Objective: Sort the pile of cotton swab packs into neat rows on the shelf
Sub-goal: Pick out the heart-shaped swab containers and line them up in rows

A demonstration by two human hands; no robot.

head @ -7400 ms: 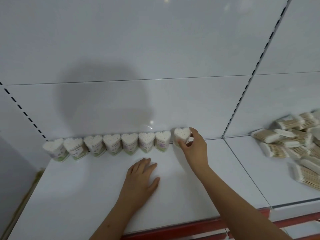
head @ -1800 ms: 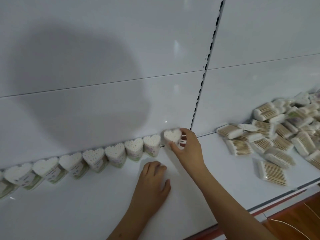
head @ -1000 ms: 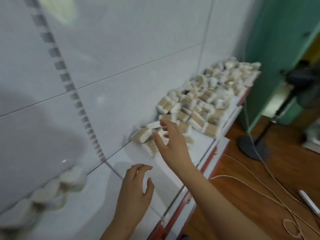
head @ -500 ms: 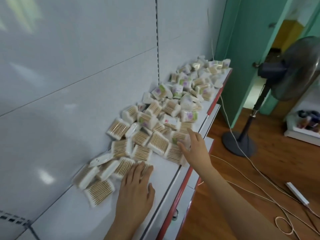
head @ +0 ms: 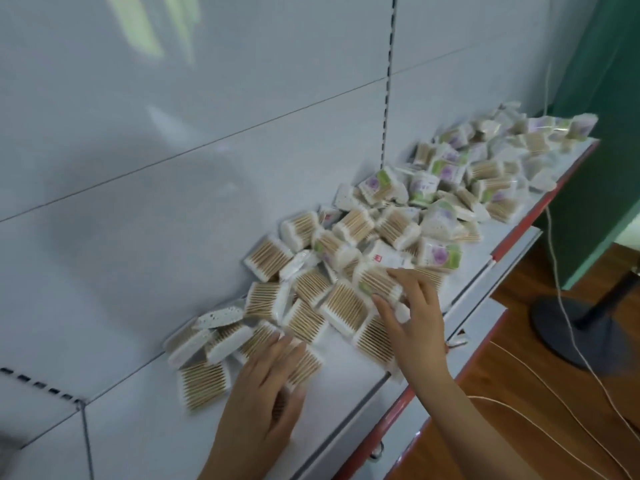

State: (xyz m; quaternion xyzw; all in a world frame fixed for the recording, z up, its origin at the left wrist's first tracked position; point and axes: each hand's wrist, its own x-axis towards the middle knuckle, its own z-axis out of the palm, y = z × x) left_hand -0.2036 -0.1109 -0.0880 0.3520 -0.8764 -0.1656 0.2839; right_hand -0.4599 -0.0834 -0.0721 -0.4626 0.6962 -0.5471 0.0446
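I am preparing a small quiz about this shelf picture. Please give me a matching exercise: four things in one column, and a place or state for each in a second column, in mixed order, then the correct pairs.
Things
1. left hand
2. right hand
3. fan base
4. shelf edge strip

Places or states
A. red, along the shelf front
B. dark, on the wooden floor
C. fingers lying on packs at the pile's near end
D. fingers curled on a pack at the front of the pile

Pairs: 1-C, 2-D, 3-B, 4-A

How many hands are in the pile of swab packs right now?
2. The left hand lies flat on packs at the pile's near end; the right hand grips a pack further along, near the shelf's front edge.
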